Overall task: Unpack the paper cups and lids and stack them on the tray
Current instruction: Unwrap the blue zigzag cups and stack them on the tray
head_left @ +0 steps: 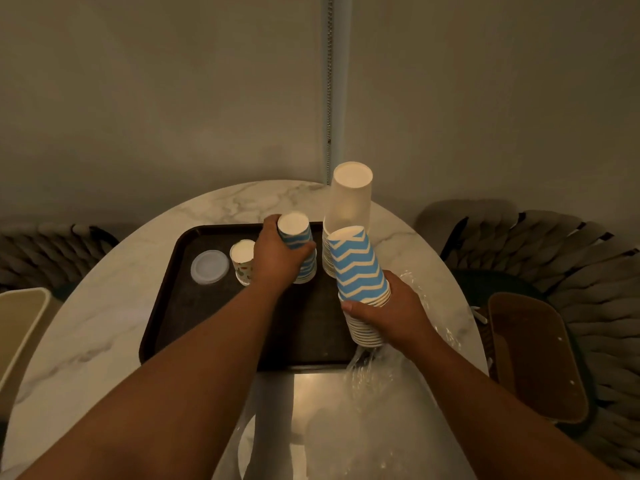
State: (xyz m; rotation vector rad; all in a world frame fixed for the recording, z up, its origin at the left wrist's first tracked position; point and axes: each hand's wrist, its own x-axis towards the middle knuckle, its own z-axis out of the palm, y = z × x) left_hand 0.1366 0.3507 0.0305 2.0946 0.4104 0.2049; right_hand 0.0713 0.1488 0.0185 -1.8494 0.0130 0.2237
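A dark brown tray [194, 306] lies on the marble table. My left hand [277, 261] grips a short upside-down stack of blue zigzag cups [294, 233] standing on the tray. My right hand [391, 313] holds a taller, tilted stack of blue zigzag cups [360, 268] near its lower rims, at the tray's right edge. Behind it stands a tall stack of plain white cups [349, 206]. A small patterned cup stack [242, 259] and a pile of clear lids [210, 266] sit at the tray's left.
Clear plastic wrapping [377, 382] trails from under my right hand toward me over the round marble table [104, 323]. A brown box [533, 355] rests on the woven chair at right. A beige bin [17, 327] stands at left.
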